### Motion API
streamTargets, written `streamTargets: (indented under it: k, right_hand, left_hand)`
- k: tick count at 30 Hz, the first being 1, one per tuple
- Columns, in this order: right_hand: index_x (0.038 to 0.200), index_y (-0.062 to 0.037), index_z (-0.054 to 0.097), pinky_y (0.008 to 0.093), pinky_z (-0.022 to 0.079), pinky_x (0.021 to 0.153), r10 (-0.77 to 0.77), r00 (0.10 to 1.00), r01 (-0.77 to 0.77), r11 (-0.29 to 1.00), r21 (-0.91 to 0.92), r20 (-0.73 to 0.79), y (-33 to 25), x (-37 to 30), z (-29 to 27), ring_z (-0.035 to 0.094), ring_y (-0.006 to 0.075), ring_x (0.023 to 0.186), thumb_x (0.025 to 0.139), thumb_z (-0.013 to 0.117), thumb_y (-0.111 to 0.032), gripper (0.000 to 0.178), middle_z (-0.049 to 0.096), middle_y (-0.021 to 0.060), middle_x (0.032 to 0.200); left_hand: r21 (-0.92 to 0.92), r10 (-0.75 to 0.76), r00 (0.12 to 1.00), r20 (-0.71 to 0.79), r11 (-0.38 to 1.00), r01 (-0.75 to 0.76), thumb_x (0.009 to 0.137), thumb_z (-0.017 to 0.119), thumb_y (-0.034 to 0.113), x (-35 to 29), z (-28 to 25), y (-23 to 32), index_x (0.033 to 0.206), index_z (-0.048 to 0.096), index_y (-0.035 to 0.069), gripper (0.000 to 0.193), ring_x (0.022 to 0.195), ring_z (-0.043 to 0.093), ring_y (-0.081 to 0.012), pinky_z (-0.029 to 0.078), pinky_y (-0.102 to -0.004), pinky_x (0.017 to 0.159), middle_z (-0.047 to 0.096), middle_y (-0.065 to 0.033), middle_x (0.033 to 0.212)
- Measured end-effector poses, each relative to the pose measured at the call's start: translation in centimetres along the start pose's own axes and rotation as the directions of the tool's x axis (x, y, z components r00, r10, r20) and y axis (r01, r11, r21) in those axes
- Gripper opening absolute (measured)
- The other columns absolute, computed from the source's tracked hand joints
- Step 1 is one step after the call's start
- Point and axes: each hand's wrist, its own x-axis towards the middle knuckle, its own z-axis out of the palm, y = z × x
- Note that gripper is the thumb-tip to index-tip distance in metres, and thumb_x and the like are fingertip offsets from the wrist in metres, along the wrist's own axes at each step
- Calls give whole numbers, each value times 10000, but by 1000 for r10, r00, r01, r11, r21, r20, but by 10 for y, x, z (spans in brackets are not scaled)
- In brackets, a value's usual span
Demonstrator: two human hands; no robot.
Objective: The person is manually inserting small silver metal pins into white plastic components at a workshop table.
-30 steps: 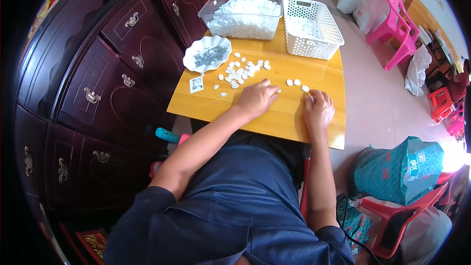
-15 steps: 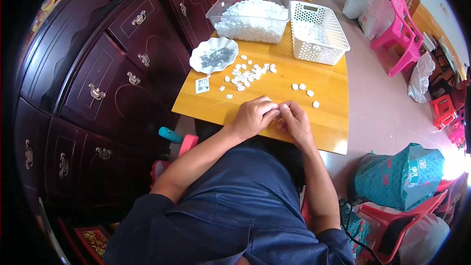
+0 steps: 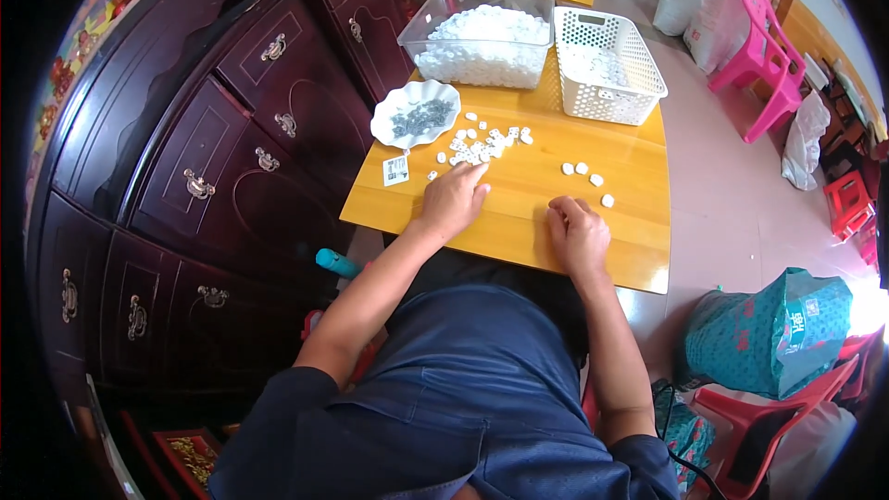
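White pieces [image 3: 497, 143] sit scattered mid-table, my left hand [image 3: 451, 202] masking their near side: index finger stretched to them, thumb spread away, contact unclear. My right hand [image 3: 582, 239] curls loosely; whether it grips anything, I can't tell. Half a second ago the hands met; now they're apart, bare tabletop [image 3: 514, 213] between, more toward its right edge.

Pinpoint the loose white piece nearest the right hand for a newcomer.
On the yellow wooden table, find the perforated white basket at far right. Nearer than that, four small white pieces curve beyond the right hand. It is the end piece, farther right and closer to that hand than the other three.
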Motion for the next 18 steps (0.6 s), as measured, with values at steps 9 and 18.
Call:
streamTargets:
  k: [9,18]
  right_hand:
    - [897,-94,709,460,540,707,-41,998,32,984,-175,-49,3,4,1,677,359,827,900,679,-190,101,676,132,887]
    - [958,-80,706,458,545,718,-16,998,7,987,-158,-61,-5,7,-3,684,360,841,897,686,-186,124,679,137,917]
  left_hand:
    - [100,1,999,51,995,-6,961,624,229,18,17,-4,1254,628,21,360,889,686,-374,556,-487,765,679,-176,1009]
    - [-51,19,1000,25,999,-17,941,646,209,-16,8,13,1130,682,15,273,880,682,-378,556,-479,759,676,-177,976]
